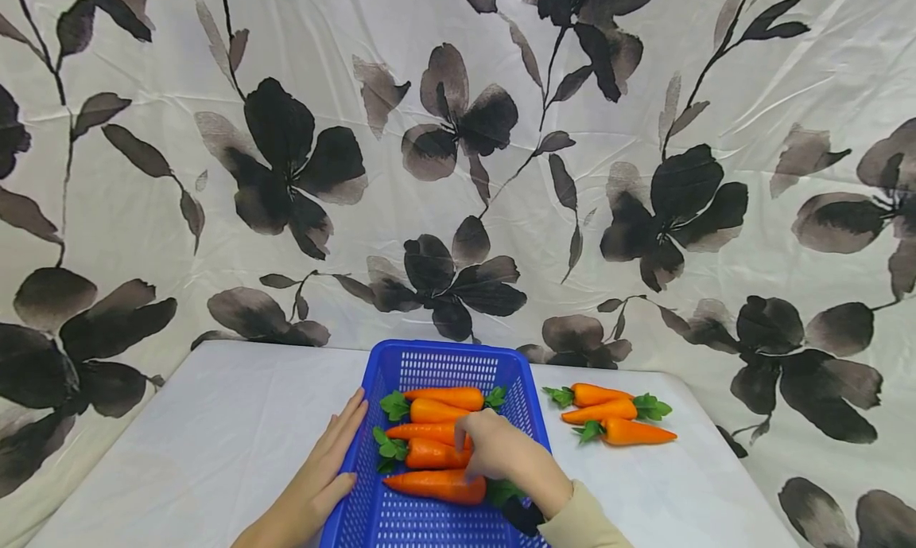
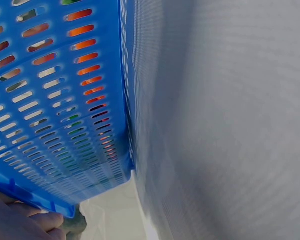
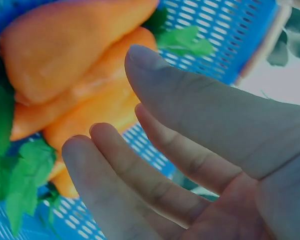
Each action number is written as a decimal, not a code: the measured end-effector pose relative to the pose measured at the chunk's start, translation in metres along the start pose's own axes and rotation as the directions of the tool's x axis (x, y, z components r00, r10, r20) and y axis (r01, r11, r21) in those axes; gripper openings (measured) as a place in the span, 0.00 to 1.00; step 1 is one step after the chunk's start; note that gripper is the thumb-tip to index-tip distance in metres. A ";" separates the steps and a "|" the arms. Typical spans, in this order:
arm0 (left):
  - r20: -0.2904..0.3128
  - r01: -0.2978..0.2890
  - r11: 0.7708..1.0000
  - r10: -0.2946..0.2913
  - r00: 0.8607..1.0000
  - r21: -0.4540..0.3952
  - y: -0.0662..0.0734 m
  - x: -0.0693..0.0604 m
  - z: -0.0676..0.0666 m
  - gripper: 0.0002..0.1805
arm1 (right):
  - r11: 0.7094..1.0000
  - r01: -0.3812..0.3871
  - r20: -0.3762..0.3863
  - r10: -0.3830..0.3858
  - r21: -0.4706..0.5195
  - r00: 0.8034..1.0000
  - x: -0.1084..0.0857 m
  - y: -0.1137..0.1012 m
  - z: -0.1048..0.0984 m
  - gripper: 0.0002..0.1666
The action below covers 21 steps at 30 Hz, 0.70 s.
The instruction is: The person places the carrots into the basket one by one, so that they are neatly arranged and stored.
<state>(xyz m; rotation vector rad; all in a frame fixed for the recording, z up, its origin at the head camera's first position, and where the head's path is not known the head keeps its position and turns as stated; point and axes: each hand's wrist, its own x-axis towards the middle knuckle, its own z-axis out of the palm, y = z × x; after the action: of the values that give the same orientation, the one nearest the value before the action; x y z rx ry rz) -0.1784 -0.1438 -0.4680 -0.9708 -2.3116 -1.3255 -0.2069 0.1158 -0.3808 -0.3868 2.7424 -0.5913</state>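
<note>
A blue perforated basket (image 1: pixel 537 397) stands on the white-covered table, with several orange carrots (image 1: pixel 438 485) lying crosswise inside, green tops at their ends. My left hand (image 1: pixel 324 468) rests along the basket's left side, fingers extended and thumb at the rim; the left wrist view catches only its fingers (image 2: pixel 47 220) by the rim. Over the carrots in the basket hovers my right hand (image 1: pixel 506 450). Seen from the right wrist, its thumb and fingers (image 3: pixel 165 140) are apart and slightly bent, with no carrot between them. In the head view it hides the right ends of some carrots.
Three more carrots (image 1: pixel 633 432) lie close together on the table, right of the basket. White tablecloth (image 1: pixel 193 445) spreads to the left. Behind the table hangs a pale curtain (image 1: pixel 343 23) with dark printed flowers.
</note>
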 end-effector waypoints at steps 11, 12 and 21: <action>0.022 0.020 1.000 -0.021 1.000 0.003 -0.001 -0.001 0.000 0.45 | 0.938 0.330 -0.195 -0.306 0.103 0.932 -0.026 0.017 -0.037 0.10; 0.028 0.032 0.999 -0.032 0.999 0.003 -0.001 -0.001 0.000 0.45 | 0.937 0.332 -0.222 -0.303 0.111 0.927 -0.029 0.018 -0.039 0.10; 0.031 0.033 0.999 -0.033 0.999 0.009 -0.002 -0.002 -0.001 0.45 | 0.933 0.313 -0.405 -0.221 0.177 0.887 -0.052 0.033 -0.049 0.06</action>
<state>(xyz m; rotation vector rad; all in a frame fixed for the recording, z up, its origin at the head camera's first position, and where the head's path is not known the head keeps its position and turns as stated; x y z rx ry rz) -0.1786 -0.1460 -0.4700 -0.9615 -2.3639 -1.3212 -0.1831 0.1788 -0.3408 -0.6628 2.9461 -1.1699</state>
